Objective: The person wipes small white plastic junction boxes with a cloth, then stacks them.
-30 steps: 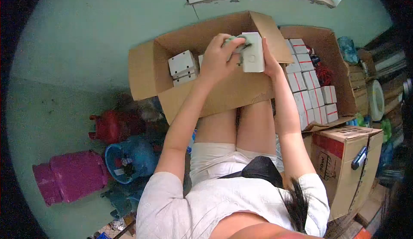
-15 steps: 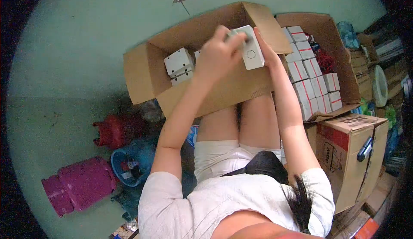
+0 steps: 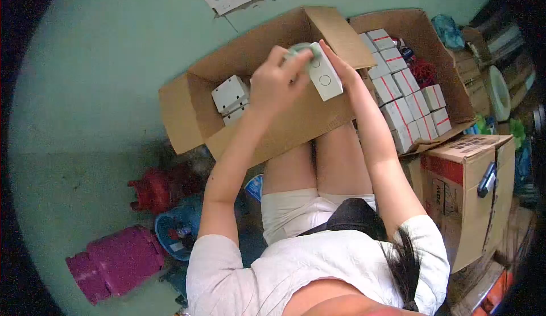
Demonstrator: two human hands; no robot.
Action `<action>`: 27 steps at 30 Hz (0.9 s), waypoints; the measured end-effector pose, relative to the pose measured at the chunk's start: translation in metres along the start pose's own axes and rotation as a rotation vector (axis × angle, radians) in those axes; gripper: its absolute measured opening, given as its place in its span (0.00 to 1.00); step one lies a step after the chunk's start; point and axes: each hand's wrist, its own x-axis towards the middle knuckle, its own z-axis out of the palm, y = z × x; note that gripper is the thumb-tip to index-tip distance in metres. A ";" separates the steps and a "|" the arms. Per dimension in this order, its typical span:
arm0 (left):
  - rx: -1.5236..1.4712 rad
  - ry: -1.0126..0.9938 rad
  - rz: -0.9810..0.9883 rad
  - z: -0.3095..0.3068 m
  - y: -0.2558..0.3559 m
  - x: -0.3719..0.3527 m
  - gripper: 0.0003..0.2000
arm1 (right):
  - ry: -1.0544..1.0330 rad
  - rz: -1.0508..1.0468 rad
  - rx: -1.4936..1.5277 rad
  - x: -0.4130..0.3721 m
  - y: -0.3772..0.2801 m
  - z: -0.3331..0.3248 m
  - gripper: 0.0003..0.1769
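A white box with round marks on its side is held above the open cardboard box. My right hand grips it along its right side. Beside its top left end is my left hand, closed on a blurred greenish thing that touches the box. Under and left of my left hand, white boxes with dark dots lie stacked inside the cardboard box.
To the right, a second carton holds white boxes with red bands. A closed carton bears a small blue object. At left are a red cylinder, a magenta cylinder and a blue basin.
The view has shifted a little, so the cartons and cylinders appear displaced. My left hand and the greenish thing remain at the top of the white box, still blurred.
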 end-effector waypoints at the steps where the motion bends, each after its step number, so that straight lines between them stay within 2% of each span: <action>1: 0.048 -0.041 0.106 0.002 0.003 -0.006 0.19 | 0.006 -0.010 0.004 -0.005 -0.003 0.006 0.37; 2: -0.006 -0.064 0.216 0.008 0.007 -0.015 0.20 | 0.039 -0.021 0.047 -0.007 -0.004 0.008 0.35; 6: 0.042 -0.192 0.308 0.008 0.008 -0.027 0.18 | 0.081 -0.045 0.053 -0.007 0.000 0.012 0.35; 8: 0.033 -0.072 -0.036 0.001 0.006 -0.009 0.19 | 0.093 0.013 -0.082 -0.003 -0.002 0.006 0.39; 11: 0.108 -0.011 -0.103 -0.002 0.003 0.004 0.20 | 0.152 -0.015 -0.115 -0.009 -0.004 0.015 0.39; 13: 0.071 -0.047 -0.025 0.003 0.003 -0.009 0.23 | 0.094 -0.073 -0.047 -0.015 -0.008 0.024 0.39; 15: 0.050 -0.210 0.237 0.007 0.010 -0.025 0.24 | 0.045 -0.121 0.023 -0.018 0.000 0.022 0.39; 16: 0.020 -0.189 0.298 0.009 0.007 -0.027 0.27 | 0.040 -0.070 0.025 -0.016 0.000 0.018 0.40; 17: 0.016 -0.192 0.297 0.006 0.003 -0.024 0.27 | 0.034 -0.018 0.027 -0.013 0.000 0.014 0.40; 19: 0.148 -0.136 0.151 -0.002 -0.005 -0.013 0.26 | 0.016 0.007 -0.012 -0.005 0.002 0.005 0.40; 20: 0.149 -0.135 0.146 -0.003 -0.007 -0.008 0.26 | 0.088 0.001 -0.094 -0.005 0.002 0.005 0.40; 22: 0.161 0.024 -0.060 -0.004 -0.010 0.004 0.25 | 0.172 -0.011 -0.196 -0.002 0.000 0.003 0.41; 23: 0.162 0.029 -0.057 -0.003 -0.008 0.003 0.25 | 0.171 -0.015 -0.200 -0.001 0.001 0.001 0.41; 25: 0.131 -0.099 0.116 0.002 0.003 -0.011 0.23 | 0.114 -0.039 -0.105 0.001 0.004 -0.003 0.41; 26: 0.134 -0.095 0.120 0.002 0.009 -0.019 0.23 | 0.088 0.017 -0.048 -0.006 0.002 0.001 0.40; 27: 0.109 -0.185 0.185 0.001 0.017 -0.028 0.23 | 0.082 0.009 -0.054 -0.014 0.007 0.007 0.40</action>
